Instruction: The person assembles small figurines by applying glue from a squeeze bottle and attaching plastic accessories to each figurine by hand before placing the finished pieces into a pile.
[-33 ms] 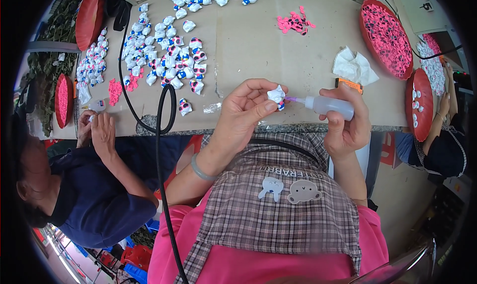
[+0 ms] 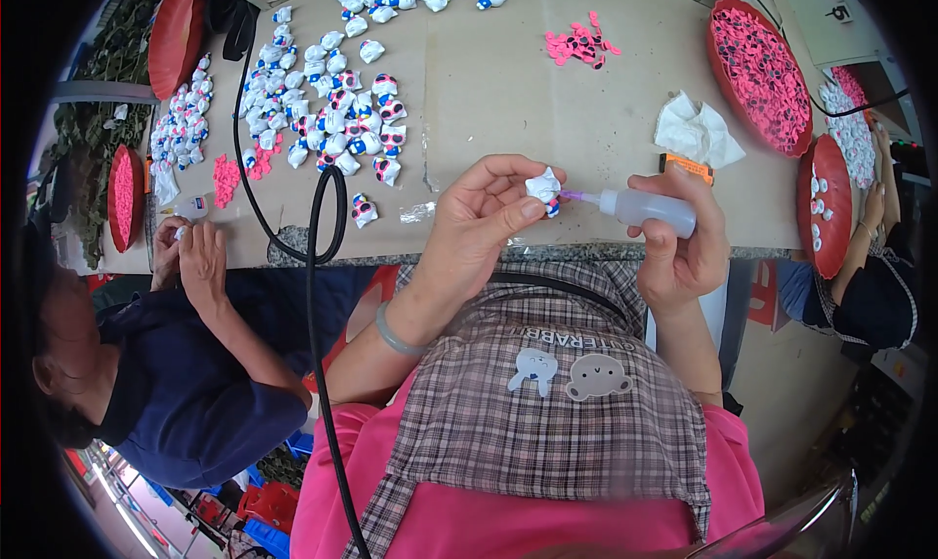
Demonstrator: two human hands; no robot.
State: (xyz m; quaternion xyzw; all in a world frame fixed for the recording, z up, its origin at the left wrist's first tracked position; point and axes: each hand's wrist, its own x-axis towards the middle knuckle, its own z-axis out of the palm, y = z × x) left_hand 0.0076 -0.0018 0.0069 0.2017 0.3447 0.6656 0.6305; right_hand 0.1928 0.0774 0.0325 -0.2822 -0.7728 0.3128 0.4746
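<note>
Between the thumb and fingers of my left hand is a small white and blue figurine, held just above the table's near edge. My right hand grips a translucent squeeze bottle, lying nearly level. Its thin purple nozzle points left and reaches the figurine's side; whether it touches is too small to tell. A lone figurine with pink glasses rests on the table left of my left hand. Beyond it is a cluster of similar figurines, some wearing pink glasses, others plain.
A small heap of pink glasses pieces lies at the far middle. To the right are a red tray full of them, a crumpled tissue and an orange box. A black cable loops down at left. Co-workers sit on both sides.
</note>
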